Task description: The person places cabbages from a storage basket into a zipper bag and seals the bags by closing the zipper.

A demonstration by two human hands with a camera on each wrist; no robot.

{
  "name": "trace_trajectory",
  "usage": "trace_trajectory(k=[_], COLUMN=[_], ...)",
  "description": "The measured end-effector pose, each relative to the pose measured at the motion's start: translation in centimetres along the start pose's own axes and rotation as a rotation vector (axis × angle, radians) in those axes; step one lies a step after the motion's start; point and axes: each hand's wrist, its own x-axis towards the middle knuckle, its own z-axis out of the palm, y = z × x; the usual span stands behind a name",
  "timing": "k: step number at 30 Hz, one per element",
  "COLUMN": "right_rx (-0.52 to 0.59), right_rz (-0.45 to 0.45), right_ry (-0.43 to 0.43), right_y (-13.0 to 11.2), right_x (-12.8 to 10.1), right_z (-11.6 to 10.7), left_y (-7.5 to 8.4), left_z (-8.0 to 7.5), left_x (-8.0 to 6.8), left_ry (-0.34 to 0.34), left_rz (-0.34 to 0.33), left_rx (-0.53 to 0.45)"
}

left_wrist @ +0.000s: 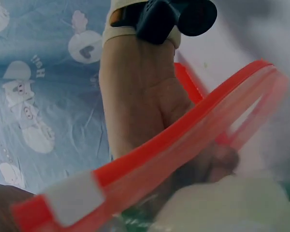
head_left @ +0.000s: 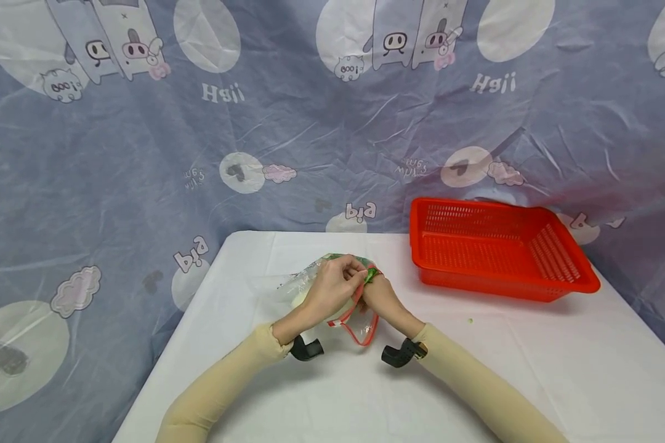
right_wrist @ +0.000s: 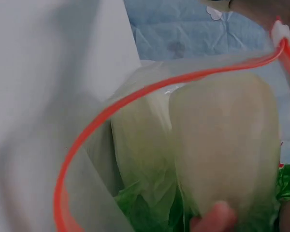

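Hands curled, left grip [head_left: 332, 286], right grip [head_left: 381, 296], pinching zip bag [head_left: 360, 320]

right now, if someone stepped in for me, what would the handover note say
Left hand: grip on the clear zip bag near its top.
Right hand: fingers at the red zip strip, by the bag's mouth.
Bag: on the white table, in front of the person. Its mouth gapes in the right wrist view, with pale green leafy vegetables inside.
Red basket: to the right on the table, apart from the bag, with nothing seen in it.
Done: vegetables are in the bag.
Left: probably seal the zip; the basket may be the bag's destination.
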Motion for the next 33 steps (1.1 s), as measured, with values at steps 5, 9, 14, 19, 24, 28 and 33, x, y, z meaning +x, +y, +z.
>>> trace_trajectory(k=[5,9,14,19,24,28,33], right_rx=[0.198,0.523,0.507,0.241,0.114,0.097,0.318], right_rz=[0.182,0.294,0.246,0.21,0.142,0.166,0.205], right_ry=[0.043,-0.007,0.043,0.157,0.246,0.312,0.242], right_y=[-0.3,-0.7,-0.8,0.1,0.6,0.9,0.3], right_x=[0.3,-0.4,-1.0,-0.9,-0.8,-0.5,-0.6], right_z=[0.7,1.1,1.7,2.6,3.2,3.4,3.5], left_y=[-0.4,-1.0,-1.4,-1.1,-1.0,-1.2,-1.6], left_z=[0.1,-0.1,-0.4,-0.3,-0.3,-0.6,-1.3], left_x=[0.0,0.2,0.2,0.0,-0.4,-0.4,-0.1], left_ry=[0.009,0.045,0.048,-0.026,-0.111,-0.149,-0.054], left_rz=[-0.041,-0.068,-0.081,-0.018,0.019,0.019,-0.023], left_rx=[-0.009,-0.044,-0.085,0.011,0.081,0.09,0.101])
